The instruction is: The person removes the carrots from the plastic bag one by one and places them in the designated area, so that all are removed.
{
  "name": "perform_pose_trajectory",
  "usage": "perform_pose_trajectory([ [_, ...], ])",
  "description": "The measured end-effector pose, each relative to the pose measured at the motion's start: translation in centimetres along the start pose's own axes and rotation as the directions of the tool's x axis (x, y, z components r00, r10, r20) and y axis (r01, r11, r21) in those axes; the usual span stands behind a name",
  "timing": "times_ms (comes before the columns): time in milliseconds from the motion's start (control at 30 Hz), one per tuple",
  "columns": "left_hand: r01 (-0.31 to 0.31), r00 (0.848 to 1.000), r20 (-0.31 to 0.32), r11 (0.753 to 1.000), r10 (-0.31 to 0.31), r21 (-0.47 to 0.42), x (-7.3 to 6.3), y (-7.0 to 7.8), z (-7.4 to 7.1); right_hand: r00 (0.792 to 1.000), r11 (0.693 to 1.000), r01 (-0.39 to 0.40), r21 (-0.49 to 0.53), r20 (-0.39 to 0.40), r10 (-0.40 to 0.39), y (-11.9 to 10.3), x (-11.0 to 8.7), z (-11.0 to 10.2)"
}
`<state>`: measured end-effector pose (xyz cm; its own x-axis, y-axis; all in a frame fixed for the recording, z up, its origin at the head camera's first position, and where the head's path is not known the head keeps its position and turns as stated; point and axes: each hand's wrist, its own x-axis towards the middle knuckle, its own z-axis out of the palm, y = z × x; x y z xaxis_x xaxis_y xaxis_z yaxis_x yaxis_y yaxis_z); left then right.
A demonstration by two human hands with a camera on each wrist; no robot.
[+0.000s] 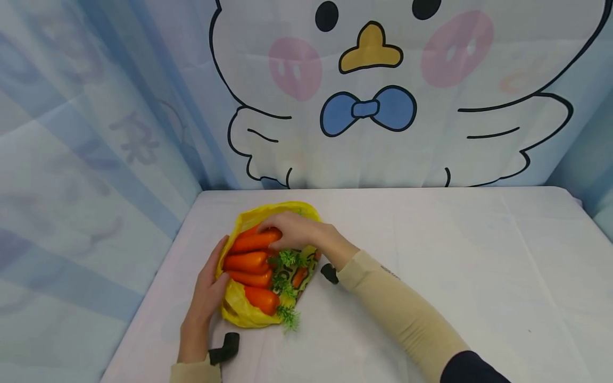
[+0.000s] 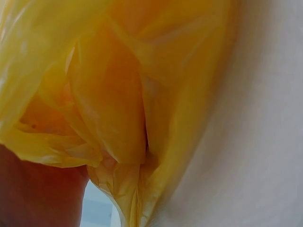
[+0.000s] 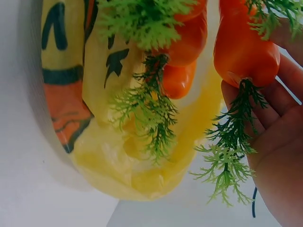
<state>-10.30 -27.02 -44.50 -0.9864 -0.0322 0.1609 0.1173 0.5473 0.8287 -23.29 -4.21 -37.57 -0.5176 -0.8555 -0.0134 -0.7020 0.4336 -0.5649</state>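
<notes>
A yellow plastic bag [image 1: 246, 313] lies with its mouth spread, holding several orange toy carrots [image 1: 246, 261] with green leafy tops [image 1: 289, 316]. My left hand [image 1: 206, 290] grips the bag's left rim, thumb on the near side and fingers along the outside. In the left wrist view, the yellow plastic [image 2: 109, 94] fills most of the picture, orange showing through it. Over the bag's far part, my right hand [image 1: 299, 230] holds the farthest carrot by its leafy end. The right wrist view shows that carrot [image 3: 246, 49] against the palm and fingers, its leaves hanging free.
A white cloth [image 1: 431, 266] covers the table. Printed curtains [image 1: 96, 186] stand along the left side and the back. The bag's right part bears a dark and orange print [image 3: 61, 85]. Dark wrist mounts [image 1: 225, 348] sit on both forearms.
</notes>
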Motion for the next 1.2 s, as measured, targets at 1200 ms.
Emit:
perform_pose_trajectory([
  [1200, 0.011, 1.0, -0.004, 1.0, -0.011, -0.022, 0.0, 0.3, 0.0, 0.983, 0.999, -0.042, 0.028, -0.18, 0.046, 4.3, -9.1, -5.8],
])
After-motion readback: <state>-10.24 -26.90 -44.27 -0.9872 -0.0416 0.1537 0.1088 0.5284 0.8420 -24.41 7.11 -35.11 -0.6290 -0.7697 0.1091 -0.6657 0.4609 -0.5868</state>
